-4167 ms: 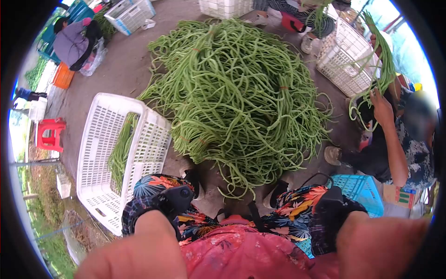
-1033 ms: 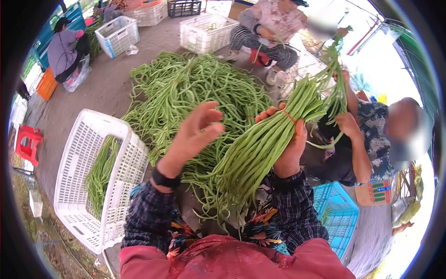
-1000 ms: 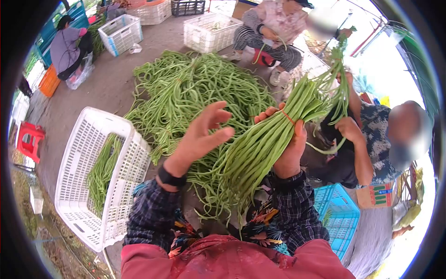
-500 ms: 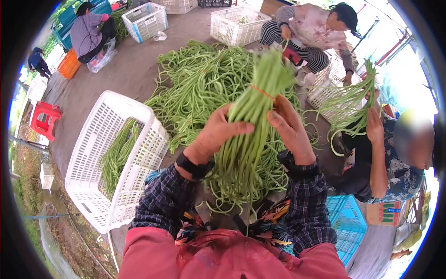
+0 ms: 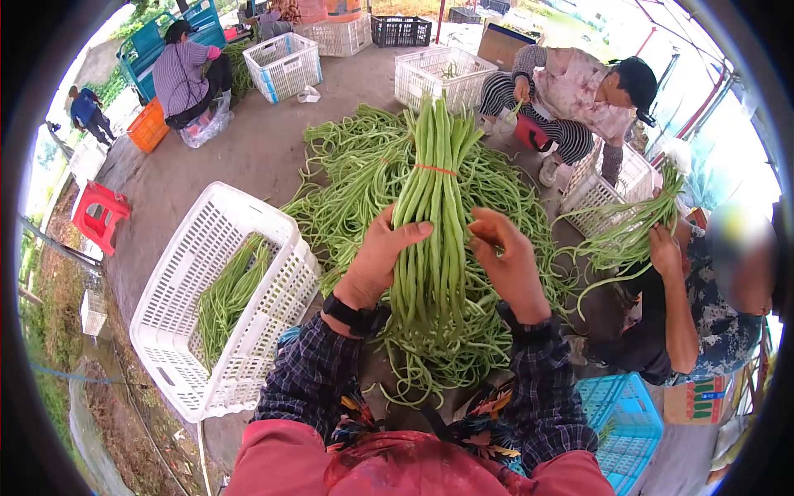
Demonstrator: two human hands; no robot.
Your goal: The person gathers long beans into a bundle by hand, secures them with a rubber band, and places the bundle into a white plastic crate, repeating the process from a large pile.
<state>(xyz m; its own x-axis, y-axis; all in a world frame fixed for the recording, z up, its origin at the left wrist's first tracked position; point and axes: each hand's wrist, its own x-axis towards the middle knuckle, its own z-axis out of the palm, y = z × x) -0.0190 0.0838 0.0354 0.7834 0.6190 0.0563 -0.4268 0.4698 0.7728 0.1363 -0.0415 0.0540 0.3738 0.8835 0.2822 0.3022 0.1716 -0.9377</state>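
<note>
My left hand (image 5: 382, 255) is closed round a bunch of long green beans (image 5: 430, 240), its thumb lying across the front. A red band circles the bunch near its upper end, and the beans hang down below. Just right of the bunch, my right hand (image 5: 509, 258) has its fingers half bent and apart, with nothing seen in them. Under the bunch a big loose heap of long beans (image 5: 356, 169) spreads over the ground.
At left stands a white crate (image 5: 178, 298) with beans inside; a blue crate (image 5: 624, 430) is at lower right. A red stool (image 5: 101, 217) lies farther left. Co-workers sit at right; one person's hand (image 5: 664, 250) holds beans. More crates (image 5: 283, 66) stand behind.
The bunch has turned from tilted to nearly upright and shows less blur. My right hand has come off its side, fingers bending more. The camera view has shifted slightly.
</note>
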